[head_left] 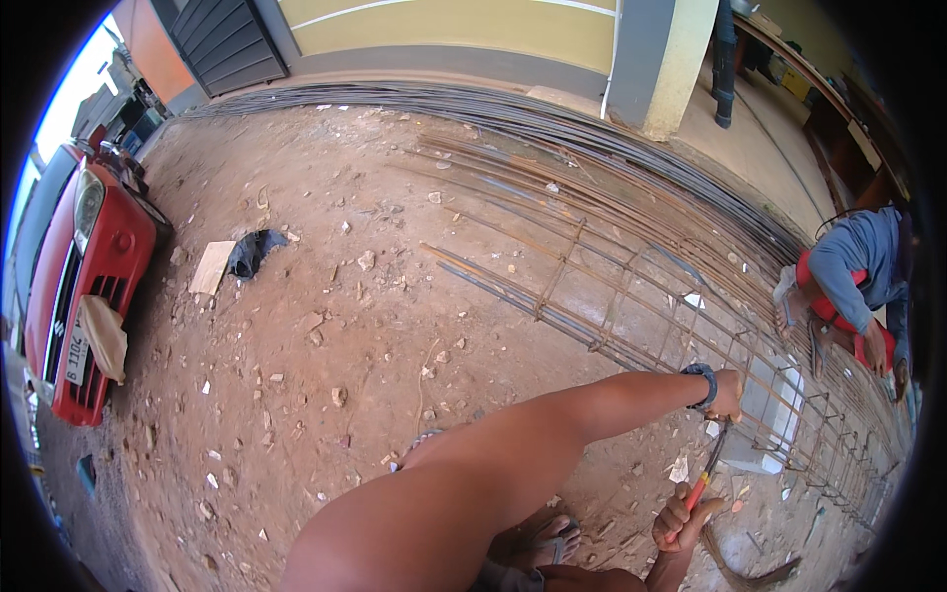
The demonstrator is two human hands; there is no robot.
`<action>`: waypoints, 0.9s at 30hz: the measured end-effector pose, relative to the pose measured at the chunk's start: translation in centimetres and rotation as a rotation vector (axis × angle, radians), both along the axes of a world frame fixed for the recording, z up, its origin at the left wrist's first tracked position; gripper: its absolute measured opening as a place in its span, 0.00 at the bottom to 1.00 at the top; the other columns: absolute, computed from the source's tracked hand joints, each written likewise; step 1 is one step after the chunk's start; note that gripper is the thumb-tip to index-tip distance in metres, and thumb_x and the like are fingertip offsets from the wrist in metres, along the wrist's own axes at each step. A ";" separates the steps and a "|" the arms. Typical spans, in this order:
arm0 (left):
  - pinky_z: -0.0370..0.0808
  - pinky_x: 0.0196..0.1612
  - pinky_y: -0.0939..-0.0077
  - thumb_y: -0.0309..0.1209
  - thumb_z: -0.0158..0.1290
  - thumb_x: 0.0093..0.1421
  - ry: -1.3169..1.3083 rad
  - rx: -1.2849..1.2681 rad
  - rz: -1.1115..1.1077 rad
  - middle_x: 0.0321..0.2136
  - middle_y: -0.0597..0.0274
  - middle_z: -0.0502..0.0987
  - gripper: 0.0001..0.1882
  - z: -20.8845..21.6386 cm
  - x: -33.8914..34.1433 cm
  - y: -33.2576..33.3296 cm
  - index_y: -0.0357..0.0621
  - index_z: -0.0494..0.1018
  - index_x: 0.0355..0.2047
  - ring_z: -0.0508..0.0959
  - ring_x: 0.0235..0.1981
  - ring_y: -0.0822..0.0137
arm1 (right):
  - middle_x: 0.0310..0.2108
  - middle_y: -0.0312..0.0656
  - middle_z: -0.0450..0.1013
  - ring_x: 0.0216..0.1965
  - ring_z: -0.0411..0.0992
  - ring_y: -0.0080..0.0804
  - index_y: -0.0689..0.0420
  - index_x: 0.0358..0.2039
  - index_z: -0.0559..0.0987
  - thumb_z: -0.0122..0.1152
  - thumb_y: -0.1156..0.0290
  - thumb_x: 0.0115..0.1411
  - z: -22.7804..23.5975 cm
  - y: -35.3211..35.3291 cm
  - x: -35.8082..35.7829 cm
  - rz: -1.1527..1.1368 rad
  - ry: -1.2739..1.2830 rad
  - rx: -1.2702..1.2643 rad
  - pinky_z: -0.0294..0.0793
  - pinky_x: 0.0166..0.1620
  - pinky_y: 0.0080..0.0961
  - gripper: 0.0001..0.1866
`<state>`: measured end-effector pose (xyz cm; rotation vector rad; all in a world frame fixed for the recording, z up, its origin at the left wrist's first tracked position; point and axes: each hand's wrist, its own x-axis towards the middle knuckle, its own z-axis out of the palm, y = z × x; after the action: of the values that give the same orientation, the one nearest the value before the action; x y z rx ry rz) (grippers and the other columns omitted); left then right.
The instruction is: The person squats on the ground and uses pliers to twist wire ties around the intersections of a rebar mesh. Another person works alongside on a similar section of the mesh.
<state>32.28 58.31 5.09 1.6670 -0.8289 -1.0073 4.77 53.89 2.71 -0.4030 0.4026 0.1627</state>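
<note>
Bare dirt ground [345, 296] spreads wide left of the steel bar cage [567, 286], while loose long bars [493, 111] crowd its far side. The cage's long axis slants from upper left to lower right. The red-handled tool [699, 486] is just below the cage's near edge, its dark end pointing up toward the left hand [728, 397]. The right hand [681, 520] wraps its fingers around the handle; whether the left fingers grip anything, I cannot tell.

Red car [116, 235], prob. blk bag [254, 254]
</note>
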 end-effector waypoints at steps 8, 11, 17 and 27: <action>0.72 0.18 0.70 0.34 0.66 0.51 0.057 0.076 -0.004 0.16 0.57 0.78 0.13 -1.5 1.4 0.5 0.36 0.78 0.19 0.76 0.13 0.65 | 0.29 0.47 0.71 0.28 0.75 0.43 0.61 0.45 0.69 0.61 0.78 0.50 8.4 1.0 0.8 0.148 0.301 -2.216 0.76 0.33 0.38 0.20; 0.71 0.17 0.70 0.37 0.63 0.53 0.048 0.009 -0.072 0.15 0.56 0.78 0.16 -0.3 0.8 -0.3 0.34 0.78 0.19 0.76 0.13 0.66 | 0.34 0.50 0.72 0.34 0.76 0.51 0.61 0.49 0.69 0.64 0.77 0.49 9.9 -3.1 -0.1 0.334 0.381 -3.014 0.77 0.38 0.41 0.25; 0.73 0.15 0.70 0.44 0.60 0.58 -0.081 -0.035 -0.035 0.17 0.54 0.78 0.21 -4.0 3.7 -0.1 0.34 0.78 0.23 0.77 0.13 0.65 | 0.32 0.47 0.77 0.34 0.79 0.45 0.54 0.37 0.79 0.57 0.66 0.59 16.8 -6.5 9.5 0.897 0.271 -3.064 0.78 0.36 0.40 0.08; 0.64 0.11 0.77 0.42 0.58 0.62 0.053 0.109 -0.044 0.21 0.58 0.80 0.18 0.1 1.2 -0.4 0.36 0.78 0.30 0.71 0.09 0.74 | 0.28 0.45 0.79 0.34 0.80 0.41 0.58 0.37 0.79 0.58 0.59 0.59 22.2 -6.4 14.8 1.257 0.095 -3.045 0.78 0.36 0.40 0.14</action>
<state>33.44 57.95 5.17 1.7127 -0.7915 -1.1399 19.52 47.50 24.93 2.5013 -0.0278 -0.4805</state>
